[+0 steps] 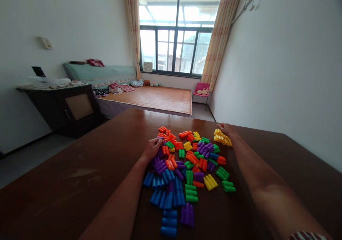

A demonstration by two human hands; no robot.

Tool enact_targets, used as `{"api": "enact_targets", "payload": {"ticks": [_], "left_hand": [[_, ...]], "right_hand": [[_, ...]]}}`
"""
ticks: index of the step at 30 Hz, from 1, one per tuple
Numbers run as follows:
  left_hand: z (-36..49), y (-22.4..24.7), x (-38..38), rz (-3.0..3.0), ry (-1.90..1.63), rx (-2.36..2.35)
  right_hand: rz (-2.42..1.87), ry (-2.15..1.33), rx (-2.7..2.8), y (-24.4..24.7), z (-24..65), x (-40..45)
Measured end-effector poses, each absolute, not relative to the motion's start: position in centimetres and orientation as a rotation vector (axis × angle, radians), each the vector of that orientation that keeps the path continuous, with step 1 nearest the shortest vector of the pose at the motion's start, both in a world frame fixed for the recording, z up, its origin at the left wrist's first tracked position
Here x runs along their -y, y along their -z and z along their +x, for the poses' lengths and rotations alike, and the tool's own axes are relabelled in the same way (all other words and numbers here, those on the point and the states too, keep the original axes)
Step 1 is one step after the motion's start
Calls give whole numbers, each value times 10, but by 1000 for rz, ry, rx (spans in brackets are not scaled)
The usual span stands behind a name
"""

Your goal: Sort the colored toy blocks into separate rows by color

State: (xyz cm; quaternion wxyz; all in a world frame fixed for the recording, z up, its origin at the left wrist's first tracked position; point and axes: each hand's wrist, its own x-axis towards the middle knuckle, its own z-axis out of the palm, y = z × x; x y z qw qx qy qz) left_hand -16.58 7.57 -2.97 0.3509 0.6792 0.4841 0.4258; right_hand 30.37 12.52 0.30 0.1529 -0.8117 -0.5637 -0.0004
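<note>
Out over the brown table went both arms, one down each side of a bright scatter of blocks! The left hand was in at the far left of the spread, fingers bent and drawn close together, right among the purple blocks and orange blocks; whether it had hold of one, you could not tell. Across on the far right, the right hand was at the back end of the yellow cluster, fingers curled in and pointing left, their grip too small to make out. That cluster sat well apart from the main pile, neatly bunched!

Down the near left came the blue blocks, packed tight, with one blue piece nearest of all and a purple piece just beside it. Green blocks dotted the right side, and a yellow piece lay at the near edge of the mixed middle. Beyond the table stood the bed, the window behind it and a pink chair to its right.
</note>
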Motion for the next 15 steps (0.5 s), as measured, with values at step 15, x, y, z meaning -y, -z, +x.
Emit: {"api": "enact_targets", "payload": {"ticks": [15], "left_hand": [[-166,42,-84,1815,-1098,-1251]], "right_hand": [[-1504,-275,2263,-44,192,-94]]}}
